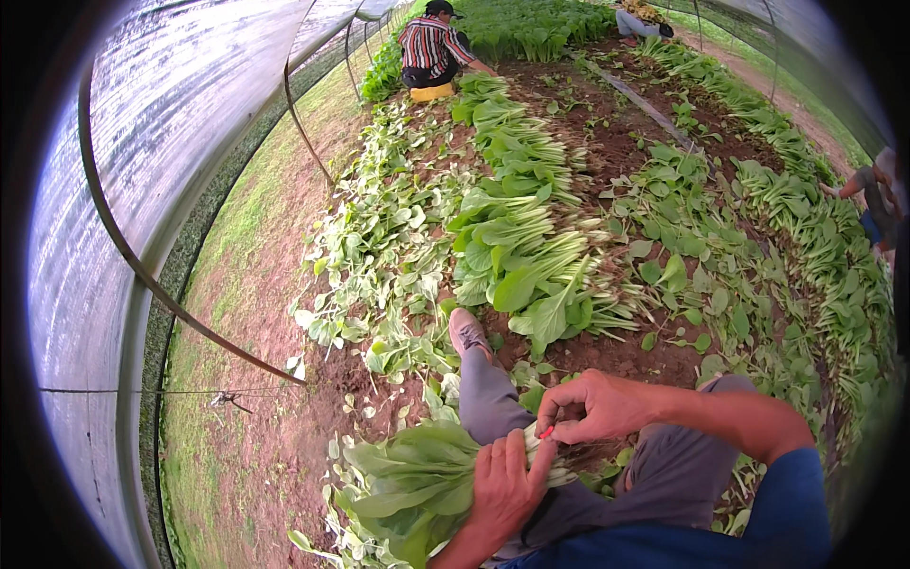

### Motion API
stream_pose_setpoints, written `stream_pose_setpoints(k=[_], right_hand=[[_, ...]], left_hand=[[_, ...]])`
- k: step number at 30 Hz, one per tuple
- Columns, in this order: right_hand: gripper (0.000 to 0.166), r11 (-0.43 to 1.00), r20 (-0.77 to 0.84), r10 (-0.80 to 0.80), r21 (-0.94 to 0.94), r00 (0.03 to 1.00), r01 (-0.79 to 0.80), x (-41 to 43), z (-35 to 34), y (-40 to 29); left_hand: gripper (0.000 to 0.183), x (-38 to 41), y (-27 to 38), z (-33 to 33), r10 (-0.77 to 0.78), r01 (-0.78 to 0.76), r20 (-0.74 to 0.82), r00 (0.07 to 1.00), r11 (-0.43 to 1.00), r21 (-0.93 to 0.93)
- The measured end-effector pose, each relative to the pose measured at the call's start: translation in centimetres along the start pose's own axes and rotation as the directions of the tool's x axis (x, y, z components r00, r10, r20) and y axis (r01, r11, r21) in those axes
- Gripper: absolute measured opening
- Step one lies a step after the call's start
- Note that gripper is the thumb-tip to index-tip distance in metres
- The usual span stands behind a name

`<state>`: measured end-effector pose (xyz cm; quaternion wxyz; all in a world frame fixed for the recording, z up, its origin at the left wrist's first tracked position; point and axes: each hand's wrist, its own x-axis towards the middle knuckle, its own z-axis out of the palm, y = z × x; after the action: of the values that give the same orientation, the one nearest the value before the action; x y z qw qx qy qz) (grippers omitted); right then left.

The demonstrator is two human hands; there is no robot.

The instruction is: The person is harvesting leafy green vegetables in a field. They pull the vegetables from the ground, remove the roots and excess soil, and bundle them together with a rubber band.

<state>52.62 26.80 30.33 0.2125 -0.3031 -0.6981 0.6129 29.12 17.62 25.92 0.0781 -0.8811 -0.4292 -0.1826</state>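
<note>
A bunch of leafy greens (419, 476) lies across my lap, its leaves to the left and its pale stems to the right. My left hand (508, 476) is wrapped round the stems. Just above it, my right hand (593, 409) pinches a small red tie (546, 432) at the stems between thumb and fingers. Whether the tie goes all the way round cannot be seen. Beyond my shoe, a long row of pulled greens (522, 249) lies on the soil, roots towards the right.
Loose leaves (384, 249) litter the soil on the left. A second row of greens (825, 249) runs along the right. A person in a striped shirt (432, 46) sits at the far end; others crouch at far right. Curved metal hoops (135, 263) carry plastic sheeting on the left.
</note>
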Motion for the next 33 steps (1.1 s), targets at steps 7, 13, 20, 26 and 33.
stream_pose_setpoints(k=[7, 13, 20, 26, 33], right_hand=[[0.017, 0.881, -0.19, -0.351, -0.399, 0.917, 0.254, -1.3, 2.1, -0.3], [0.023, 0.829, -0.336, -0.445, -0.505, 0.83, 0.24, -3.0, 4.8, -0.1], [0.023, 0.725, -0.312, -0.484, -0.667, 0.817, 0.175, -6.3, 7.6, -1.4], [0.022, 0.712, -0.17, -0.442, -0.664, 0.881, 0.229, -8.7, 8.6, -3.5], [0.021, 0.84, 0.001, -0.422, -0.376, 0.907, 0.391, -8.9, 11.0, -6.7]], left_hand=[[0.067, -1.0, 0.0, 0.4, -0.081, 0.081, -0.014, 0.997, 0.997, 0.007], [0.07, -1.1, 0.6, -0.1, -0.171, 0.172, -0.01, 0.985, 0.985, 0.034], [0.073, -1.0, 0.2, -0.8, -0.293, 0.294, -0.041, 0.955, 0.955, 0.031], [0.086, -0.8, -0.8, -1.5, -0.355, 0.355, -0.005, 0.935, 0.933, 0.06], [0.079, 0.1, -1.4, -1.8, -0.343, 0.343, 0.013, 0.939, 0.939, 0.004]])
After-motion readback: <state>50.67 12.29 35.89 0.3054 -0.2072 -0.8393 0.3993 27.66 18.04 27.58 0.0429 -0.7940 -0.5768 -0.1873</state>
